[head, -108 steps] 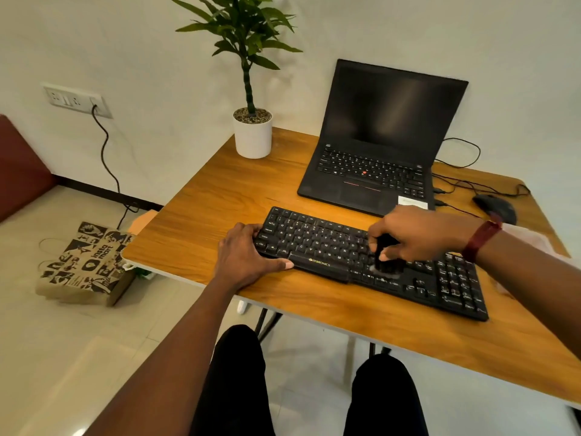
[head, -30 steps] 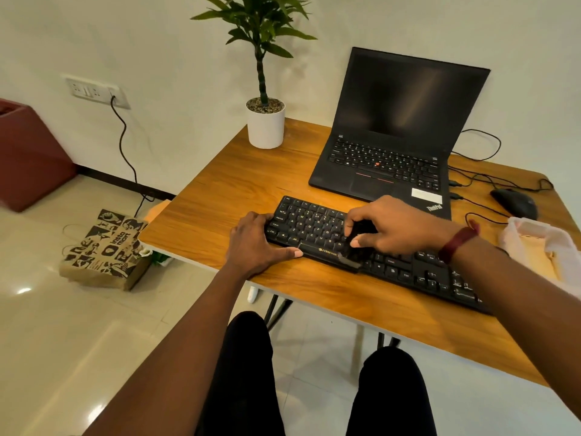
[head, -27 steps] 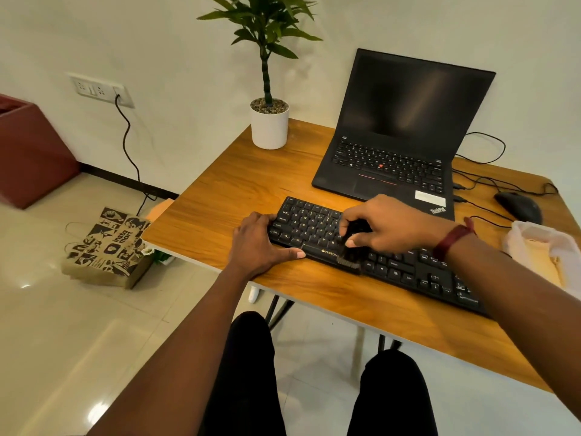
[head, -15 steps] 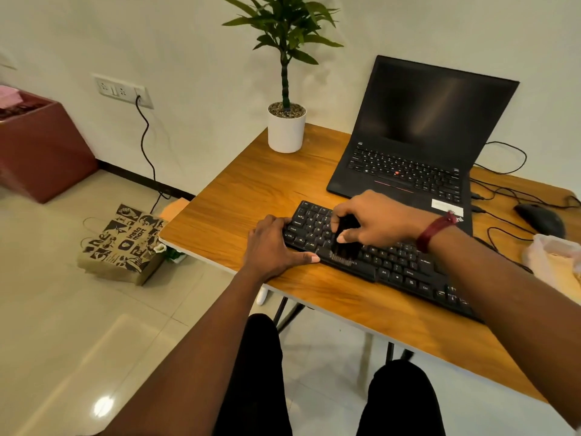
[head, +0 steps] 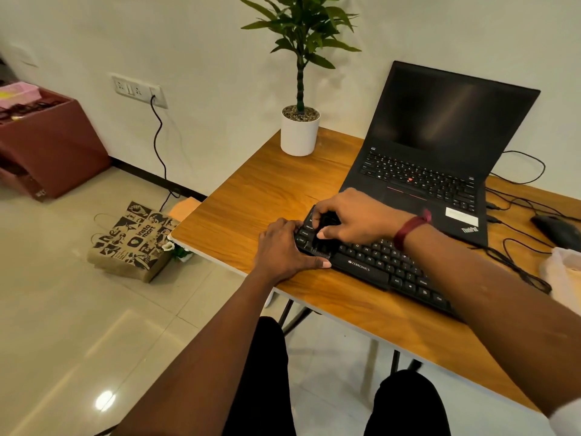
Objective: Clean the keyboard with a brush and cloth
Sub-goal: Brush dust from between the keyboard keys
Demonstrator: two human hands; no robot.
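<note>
The right hand (head: 355,218) curls its fingers round the brush (head: 327,222), bristles down on the left-end keys of the keyboard (head: 377,264); the left hand (head: 283,247) rests just beside them, fingers relaxed, steadying that end. Too hard a stroke may pop a keycap; dust could flick toward the laptop (head: 418,180) beyond.

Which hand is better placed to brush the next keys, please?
Right: the right hand grips the brush on the keyboard; the left hand rests on its end, steadying it.
</note>
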